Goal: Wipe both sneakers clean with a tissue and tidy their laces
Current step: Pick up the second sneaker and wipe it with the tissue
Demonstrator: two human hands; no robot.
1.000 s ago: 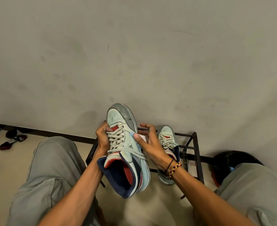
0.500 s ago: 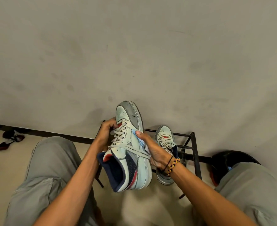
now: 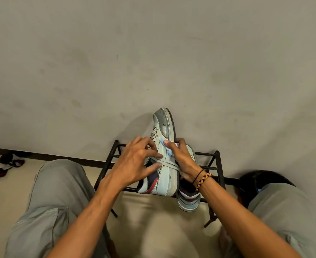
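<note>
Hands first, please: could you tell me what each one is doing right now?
Left hand: open, fingers spread against the raised sneaker.
Right hand: holds that sneaker.

The person wears grey-green trousers point(image 3: 47, 198); on the right wrist are a thin black band point(image 3: 198, 176) and a braided yellow-red-black bracelet point(image 3: 203, 181); arms are bare.

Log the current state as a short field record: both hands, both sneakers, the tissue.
left hand: fingers spread, touching the held sneaker's lace side
right hand: grips held sneaker from the sole side, thumb pressing tissue
held sneaker: raised, toe up, turned on its side
tissue: light blue, against sneaker's side panel
second sneaker: on black metal rack, partly hidden
</note>
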